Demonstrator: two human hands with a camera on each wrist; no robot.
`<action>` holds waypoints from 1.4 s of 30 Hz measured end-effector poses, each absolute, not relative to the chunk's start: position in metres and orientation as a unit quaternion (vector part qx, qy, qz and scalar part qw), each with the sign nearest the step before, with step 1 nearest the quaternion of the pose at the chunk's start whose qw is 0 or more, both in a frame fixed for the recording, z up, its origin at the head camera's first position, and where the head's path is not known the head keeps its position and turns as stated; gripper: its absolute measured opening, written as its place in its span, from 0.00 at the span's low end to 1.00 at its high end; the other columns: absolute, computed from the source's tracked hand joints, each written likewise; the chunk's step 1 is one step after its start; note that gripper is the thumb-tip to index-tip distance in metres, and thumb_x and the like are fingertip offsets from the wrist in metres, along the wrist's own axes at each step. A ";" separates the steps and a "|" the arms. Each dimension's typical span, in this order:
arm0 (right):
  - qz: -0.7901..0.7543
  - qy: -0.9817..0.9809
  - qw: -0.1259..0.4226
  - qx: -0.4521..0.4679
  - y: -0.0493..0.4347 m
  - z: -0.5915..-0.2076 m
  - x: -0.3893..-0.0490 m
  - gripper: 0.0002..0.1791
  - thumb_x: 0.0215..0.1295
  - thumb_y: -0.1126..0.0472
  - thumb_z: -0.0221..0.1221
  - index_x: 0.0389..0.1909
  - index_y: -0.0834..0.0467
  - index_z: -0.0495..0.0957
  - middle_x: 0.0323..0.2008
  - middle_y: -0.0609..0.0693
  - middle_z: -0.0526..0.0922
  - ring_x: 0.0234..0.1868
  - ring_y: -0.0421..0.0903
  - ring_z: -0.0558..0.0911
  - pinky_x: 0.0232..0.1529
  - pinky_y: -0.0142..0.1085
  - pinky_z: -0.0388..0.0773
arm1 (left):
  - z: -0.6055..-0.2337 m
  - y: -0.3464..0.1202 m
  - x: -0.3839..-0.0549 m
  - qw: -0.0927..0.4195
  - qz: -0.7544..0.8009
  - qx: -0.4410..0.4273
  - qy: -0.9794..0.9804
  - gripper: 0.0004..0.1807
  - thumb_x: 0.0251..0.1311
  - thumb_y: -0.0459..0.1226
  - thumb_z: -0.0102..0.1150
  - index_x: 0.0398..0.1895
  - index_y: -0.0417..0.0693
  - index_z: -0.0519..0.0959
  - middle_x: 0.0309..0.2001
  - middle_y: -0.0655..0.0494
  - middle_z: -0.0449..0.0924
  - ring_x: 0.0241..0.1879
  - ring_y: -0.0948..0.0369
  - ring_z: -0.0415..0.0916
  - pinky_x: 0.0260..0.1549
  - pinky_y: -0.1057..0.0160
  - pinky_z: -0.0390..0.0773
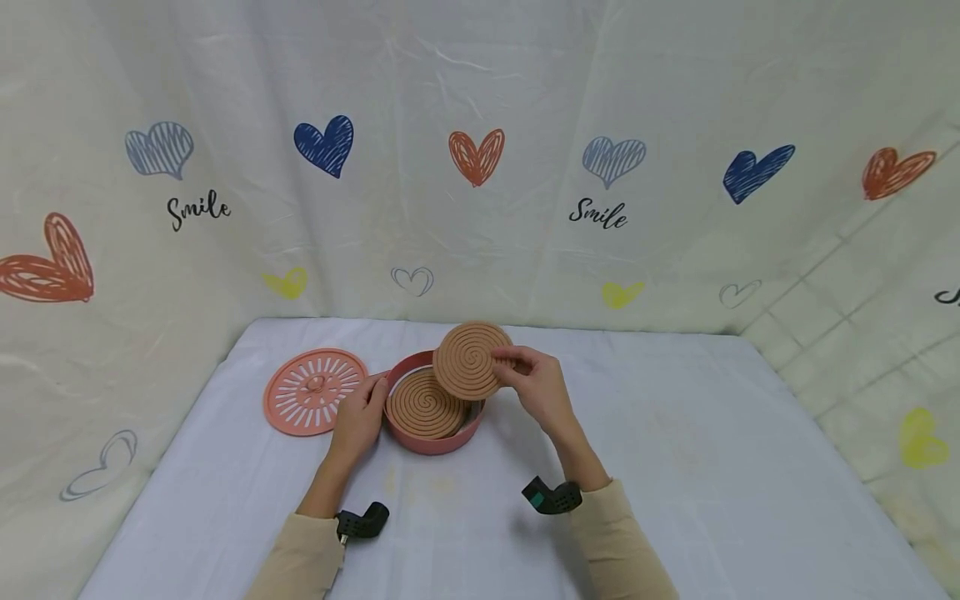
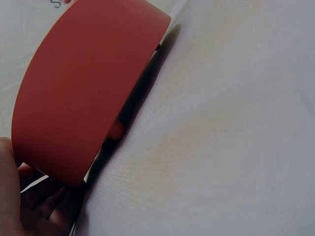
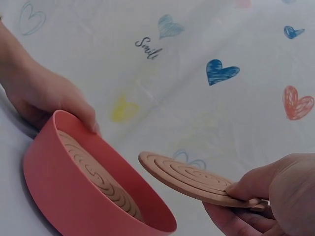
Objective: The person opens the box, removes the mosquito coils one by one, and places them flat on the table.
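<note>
A brown spiral mosquito coil (image 1: 471, 362) is pinched at its right edge between the thumb and fingers of my right hand (image 1: 538, 387). It is held up over the back right of a round red tin (image 1: 433, 447) and overlaps its rim in the head view. Inside the tin lies another mosquito coil (image 1: 424, 406), also seen in the right wrist view below the rim. My left hand (image 1: 358, 421) grips the tin's left side, thumb at the rim, with fingers (image 2: 59, 209) reaching under its lower edge in the left wrist view.
A coral slotted lid (image 1: 283, 408) with a small knob lies flat left of the tin, partly behind my left hand. White cloth (image 1: 675, 467) covers the table. A pale curtain (image 1: 525, 250) printed with hearts hangs along the back and sides.
</note>
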State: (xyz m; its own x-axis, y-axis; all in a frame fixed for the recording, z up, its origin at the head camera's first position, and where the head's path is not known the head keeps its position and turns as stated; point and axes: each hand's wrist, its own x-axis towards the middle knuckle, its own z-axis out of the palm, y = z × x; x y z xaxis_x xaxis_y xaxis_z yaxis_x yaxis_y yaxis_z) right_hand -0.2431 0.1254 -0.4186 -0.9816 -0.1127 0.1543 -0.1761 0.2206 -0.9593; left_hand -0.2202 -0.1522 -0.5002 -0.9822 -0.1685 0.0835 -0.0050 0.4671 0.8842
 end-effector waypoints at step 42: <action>0.637 -0.766 0.084 0.016 0.165 -0.434 -0.262 0.14 0.66 0.69 0.62 0.51 0.68 0.81 0.46 0.63 0.83 0.33 0.34 0.83 0.36 0.25 0.83 | -0.499 -0.153 -0.219 0.086 -0.508 0.043 -0.856 0.27 0.77 0.54 0.41 0.64 0.49 0.77 0.62 0.47 0.80 0.67 0.51 0.74 0.67 0.45 0.72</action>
